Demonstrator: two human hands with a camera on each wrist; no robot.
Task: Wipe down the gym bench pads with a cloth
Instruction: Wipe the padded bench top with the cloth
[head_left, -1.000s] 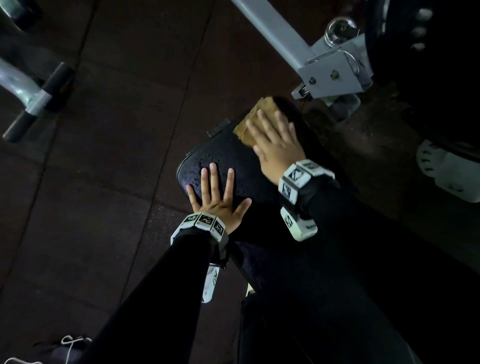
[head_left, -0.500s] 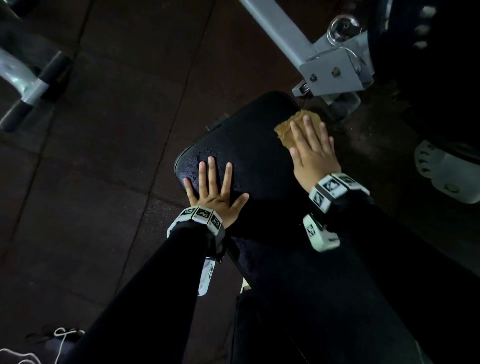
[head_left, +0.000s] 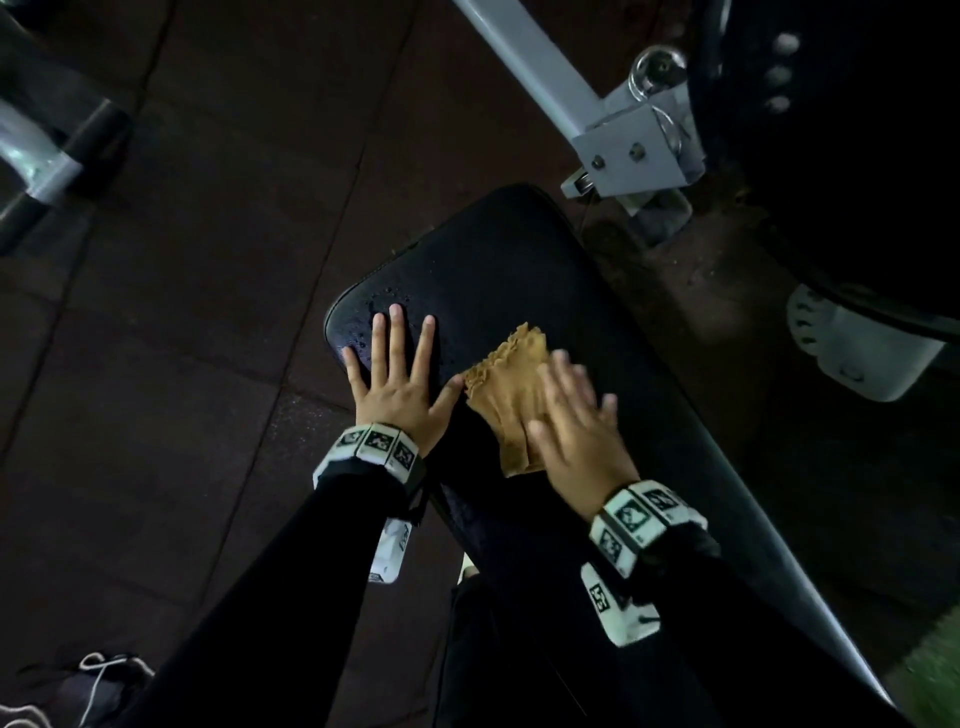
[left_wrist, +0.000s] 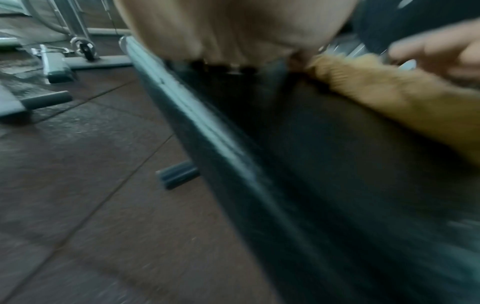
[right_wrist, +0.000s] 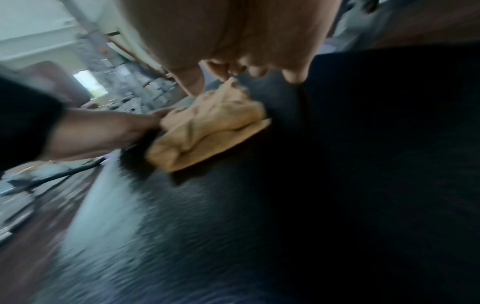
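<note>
The cloth (head_left: 511, 400) lies on the black bench pad (head_left: 498, 260), in the middle of the head view, and the right hand (head_left: 582, 436) presses it down with flat, spread fingers, so this hand is open and grips nothing. The left hand (head_left: 400, 384) is also open; it rests with straight fingers on the left end of the pad, and its thumb is just beside the wrinkled edge of the cloth.

What can go wrong, in my judgement: the cloth is only pushed, not held, so on a fast stroke it can bunch up or slip from under the palm, and then bare skin rubs the pad instead. It can also run into the left thumb and stop there. Small drops (head_left: 382, 304) show near the left fingertips, at the rounded end of the pad; if the left hand does not move away, the part under it stays unwiped. The pad looks wet there, so the resting hand may slide.

Counted: one cloth, one pad in view, two hands, two wrist bands, one on each wrist. At the upper right stands one grey metal frame (head_left: 623, 145), and at the upper left one grey bar with a black grip (head_left: 57, 150). The floor (head_left: 182, 364) is of dark tiles
</note>
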